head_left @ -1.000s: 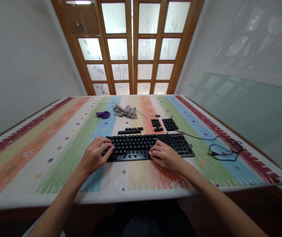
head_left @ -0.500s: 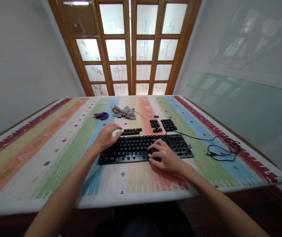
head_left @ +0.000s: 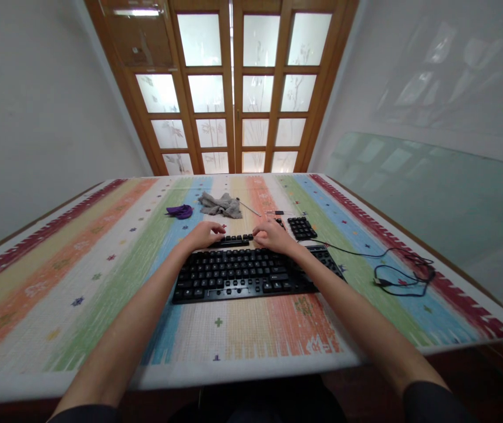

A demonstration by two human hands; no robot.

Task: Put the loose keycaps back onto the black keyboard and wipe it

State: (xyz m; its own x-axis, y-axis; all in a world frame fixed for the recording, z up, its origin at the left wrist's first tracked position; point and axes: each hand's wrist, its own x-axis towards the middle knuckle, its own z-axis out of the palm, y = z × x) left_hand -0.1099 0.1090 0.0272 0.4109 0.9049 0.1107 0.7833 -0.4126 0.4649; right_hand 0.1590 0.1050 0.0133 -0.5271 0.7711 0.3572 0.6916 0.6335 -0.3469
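A black keyboard [head_left: 233, 272] lies on the table; its left part has keycaps, while parts of its bottom row are bare. Behind it is a row of loose black keycaps [head_left: 233, 238] with a long space bar [head_left: 230, 244] in front. My left hand [head_left: 202, 236] is at the row's left end, thumb and forefinger apart. At the right end is my right hand [head_left: 274, 236], fingers curved and slightly parted beside the last keycaps. My right forearm covers part of the keyboard's number pad area. Contact between fingertips and keycaps is unclear.
Behind my right hand sits a block of loose keycaps [head_left: 301, 228]. A grey cloth [head_left: 220, 205], a purple cloth [head_left: 179, 211], a thin rod [head_left: 250, 208] and a small dark-handled tool [head_left: 279, 212] lie farther back. The coiled cable [head_left: 403, 267] spreads right.
My right hand has left the keyboard's lower right part and moved up and left to the loose keycap row. My left hand has shifted slightly right, toward the row's left end.
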